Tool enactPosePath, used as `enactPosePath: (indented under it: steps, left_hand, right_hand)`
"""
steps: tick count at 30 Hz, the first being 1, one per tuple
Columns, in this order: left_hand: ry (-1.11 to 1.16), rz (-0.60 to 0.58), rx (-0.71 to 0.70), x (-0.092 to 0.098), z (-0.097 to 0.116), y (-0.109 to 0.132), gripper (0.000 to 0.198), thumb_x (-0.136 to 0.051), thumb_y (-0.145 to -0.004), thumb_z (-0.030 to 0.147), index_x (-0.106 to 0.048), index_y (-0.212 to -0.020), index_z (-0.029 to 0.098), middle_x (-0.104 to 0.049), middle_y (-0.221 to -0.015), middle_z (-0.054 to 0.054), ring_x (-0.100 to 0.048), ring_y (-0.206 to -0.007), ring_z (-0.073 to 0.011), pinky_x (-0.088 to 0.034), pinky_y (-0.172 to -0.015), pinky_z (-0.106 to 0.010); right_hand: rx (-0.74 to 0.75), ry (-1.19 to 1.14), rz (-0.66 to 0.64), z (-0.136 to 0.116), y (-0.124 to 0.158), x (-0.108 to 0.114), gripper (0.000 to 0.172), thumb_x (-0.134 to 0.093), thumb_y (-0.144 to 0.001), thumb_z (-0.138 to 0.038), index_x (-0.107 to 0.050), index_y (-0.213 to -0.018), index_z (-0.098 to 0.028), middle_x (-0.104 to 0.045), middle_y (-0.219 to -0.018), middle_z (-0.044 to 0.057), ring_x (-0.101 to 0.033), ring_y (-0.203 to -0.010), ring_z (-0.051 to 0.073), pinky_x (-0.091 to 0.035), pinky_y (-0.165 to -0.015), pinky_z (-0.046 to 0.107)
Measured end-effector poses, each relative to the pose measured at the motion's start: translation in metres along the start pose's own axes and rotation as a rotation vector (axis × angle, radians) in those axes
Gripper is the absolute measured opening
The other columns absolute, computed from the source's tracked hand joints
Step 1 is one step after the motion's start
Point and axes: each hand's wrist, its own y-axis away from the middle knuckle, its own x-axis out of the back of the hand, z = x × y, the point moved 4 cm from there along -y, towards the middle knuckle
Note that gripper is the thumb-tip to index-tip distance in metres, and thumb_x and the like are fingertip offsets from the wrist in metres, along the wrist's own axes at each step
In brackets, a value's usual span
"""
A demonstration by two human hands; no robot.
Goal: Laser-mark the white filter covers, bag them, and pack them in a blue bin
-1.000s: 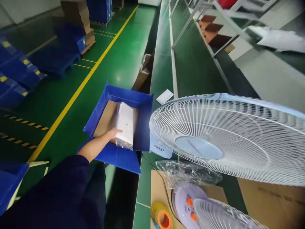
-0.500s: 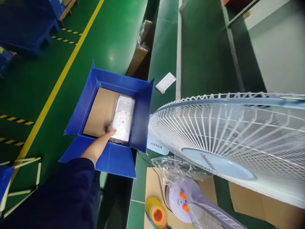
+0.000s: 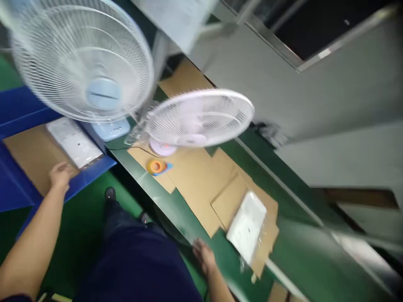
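Note:
My left hand (image 3: 61,174) is over the near side of a blue box (image 3: 19,188), just above a brown cardboard sheet (image 3: 34,153). Its fingers are loosely bent and hold nothing. Beside it in the box lies a white plastic panel (image 3: 75,142), apart from the hand. My right hand (image 3: 204,255), a little blurred, hovers by the front edge of the green bench (image 3: 147,182) with its fingers apart. Nearest to it on the bench, a second white panel (image 3: 247,226) in clear wrap rests on cardboard sheets (image 3: 201,180).
A light blue fan (image 3: 103,94) stands beside the box, partly in front of it. Farther along the bench is a lilac fan (image 3: 201,119). A tape roll (image 3: 156,167) with a blue part lies on cardboard near the lilac fan's base.
The view has swung right, bringing the right hand and the second white panel into sight. My left hand has come off the panel in the box.

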Motion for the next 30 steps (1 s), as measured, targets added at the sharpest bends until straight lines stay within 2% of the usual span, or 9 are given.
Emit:
enactPosePath:
  steps: [3,6,9,13,16,19,22,26,30]
  left_hand:
    - [0.068,-0.023,0.054,0.009,-0.004,0.062,0.02,-0.063,-0.1,0.015,-0.065,-0.12,0.02,-0.083,-0.102,0.001,-0.081,-0.095,-0.0172,-0.067,-0.085,-0.03]
    - [0.137,-0.149,0.176,0.008,-0.027,0.151,0.017,-0.073,-0.094,0.023,-0.067,-0.11,0.025,-0.084,-0.1,0.003,-0.082,-0.106,-0.0222,-0.067,-0.085,-0.031]
    - [0.117,-0.367,0.262,-0.009,-0.057,0.24,0.026,-0.082,-0.085,0.029,-0.07,-0.107,0.024,-0.083,-0.096,-0.002,-0.083,-0.102,-0.0272,-0.067,-0.082,-0.035]
    - [-0.097,-0.771,0.25,-0.041,-0.094,0.324,0.058,-0.095,-0.062,0.054,-0.075,-0.107,0.024,-0.082,-0.094,-0.008,-0.082,-0.099,-0.0337,-0.064,-0.081,-0.04]
    - [-0.271,-0.915,0.095,-0.053,-0.116,0.354,0.068,-0.093,-0.046,0.069,-0.075,-0.094,0.025,-0.077,-0.084,-0.006,-0.078,-0.096,-0.0355,-0.06,-0.086,-0.042]
    - [-0.365,-0.892,0.01,-0.053,-0.128,0.361,0.071,-0.085,-0.044,0.078,-0.073,-0.093,0.028,-0.069,-0.075,-0.003,-0.073,-0.083,-0.033,-0.056,-0.079,-0.041]
    - [-0.407,-0.898,0.007,-0.054,-0.125,0.359,0.07,-0.082,-0.045,0.079,-0.071,-0.094,0.03,-0.06,-0.065,0.001,-0.065,-0.067,-0.0299,-0.05,-0.068,-0.04]
    - [-0.438,-0.929,-0.071,-0.069,-0.089,0.366,0.058,-0.085,-0.051,0.071,-0.074,-0.093,0.032,-0.061,-0.068,0.001,-0.068,-0.073,-0.0314,-0.051,-0.069,-0.041]
    - [-0.296,-1.01,-0.153,-0.104,-0.031,0.406,0.055,-0.087,-0.065,0.063,-0.077,-0.105,0.027,-0.075,-0.093,-0.005,-0.074,-0.091,-0.0309,-0.056,-0.079,-0.04]
  right_hand:
    - [-0.119,-0.24,0.247,0.028,-0.048,0.091,0.028,-0.066,-0.111,-0.038,-0.069,-0.126,-0.015,-0.073,-0.113,0.008,-0.072,-0.088,0.019,-0.062,-0.072,0.031]
    - [-0.132,-0.451,0.36,0.022,-0.108,0.154,0.036,-0.059,-0.115,-0.043,-0.063,-0.14,-0.017,-0.071,-0.123,0.01,-0.073,-0.09,0.018,-0.064,-0.073,0.031]
    - [-0.142,-0.616,0.371,0.009,-0.158,0.188,0.045,-0.059,-0.114,-0.048,-0.06,-0.147,-0.018,-0.071,-0.129,0.011,-0.074,-0.091,0.018,-0.066,-0.076,0.033]
    - [-0.089,-0.816,0.302,-0.011,-0.208,0.193,0.044,-0.053,-0.115,-0.05,-0.066,-0.144,-0.018,-0.075,-0.134,0.012,-0.079,-0.097,0.018,-0.068,-0.087,0.035]
    - [-0.035,-0.95,0.251,-0.025,-0.234,0.18,0.041,-0.046,-0.116,-0.044,-0.071,-0.138,-0.02,-0.078,-0.136,0.01,-0.08,-0.107,0.016,-0.066,-0.099,0.034]
    - [-0.022,-1.047,0.233,-0.037,-0.248,0.171,0.035,-0.051,-0.112,-0.039,-0.073,-0.13,-0.019,-0.076,-0.141,0.011,-0.078,-0.118,0.016,-0.063,-0.105,0.035]
    - [0.014,-1.115,0.222,-0.047,-0.247,0.177,0.029,-0.059,-0.105,-0.036,-0.074,-0.123,-0.019,-0.073,-0.147,0.012,-0.075,-0.126,0.018,-0.061,-0.109,0.038]
    - [0.107,-1.142,0.185,-0.048,-0.217,0.196,0.03,-0.065,-0.096,-0.03,-0.075,-0.123,-0.022,-0.068,-0.154,0.011,-0.072,-0.133,0.016,-0.057,-0.115,0.037]
    - [0.174,-1.107,0.09,-0.031,-0.157,0.198,0.042,-0.08,-0.082,-0.024,-0.076,-0.124,-0.027,-0.061,-0.162,0.008,-0.061,-0.148,0.022,-0.053,-0.122,0.043]
